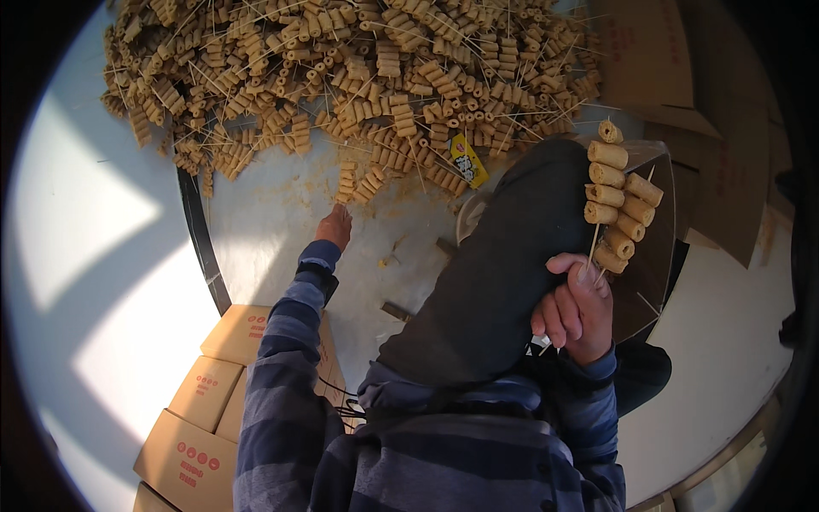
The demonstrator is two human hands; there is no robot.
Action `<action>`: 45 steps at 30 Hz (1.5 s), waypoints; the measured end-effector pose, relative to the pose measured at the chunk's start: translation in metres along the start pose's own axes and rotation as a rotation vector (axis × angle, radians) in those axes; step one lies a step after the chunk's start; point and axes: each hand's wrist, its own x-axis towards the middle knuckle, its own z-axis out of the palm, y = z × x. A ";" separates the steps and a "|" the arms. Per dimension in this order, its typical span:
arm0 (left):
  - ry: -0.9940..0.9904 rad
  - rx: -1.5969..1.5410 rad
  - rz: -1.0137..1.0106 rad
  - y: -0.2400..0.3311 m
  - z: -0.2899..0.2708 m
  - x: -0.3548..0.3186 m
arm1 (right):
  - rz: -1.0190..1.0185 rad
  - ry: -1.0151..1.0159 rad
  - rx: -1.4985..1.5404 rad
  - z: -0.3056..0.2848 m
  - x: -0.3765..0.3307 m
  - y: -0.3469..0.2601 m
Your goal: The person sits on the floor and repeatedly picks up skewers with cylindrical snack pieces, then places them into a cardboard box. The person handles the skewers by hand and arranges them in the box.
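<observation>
Your right hand (pixel 578 311) pinches two skewers (pixel 607 154) by their sticks (pixel 593 243) — grip below the rolls (pixel 642 189). The grip of your left hand (pixel 335 226) is unclear.

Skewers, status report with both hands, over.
Right hand holds two skewers. Left hand at more skewers, grip unclear. Yellow packet at pile's near edge.
</observation>
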 end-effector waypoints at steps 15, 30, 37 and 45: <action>0.156 -0.479 -0.493 0.141 0.058 0.150 | -0.013 -0.078 0.029 -0.014 -0.004 -0.001; -0.118 -1.141 0.007 0.251 -0.183 -0.025 | -0.189 -0.007 -0.028 0.012 -0.020 0.007; -0.417 -1.149 0.308 0.379 -0.198 -0.123 | -0.231 -0.196 -0.240 0.025 -0.061 0.006; -0.484 -0.833 0.423 0.431 -0.152 -0.170 | -0.375 -0.158 -0.143 -0.008 -0.108 0.015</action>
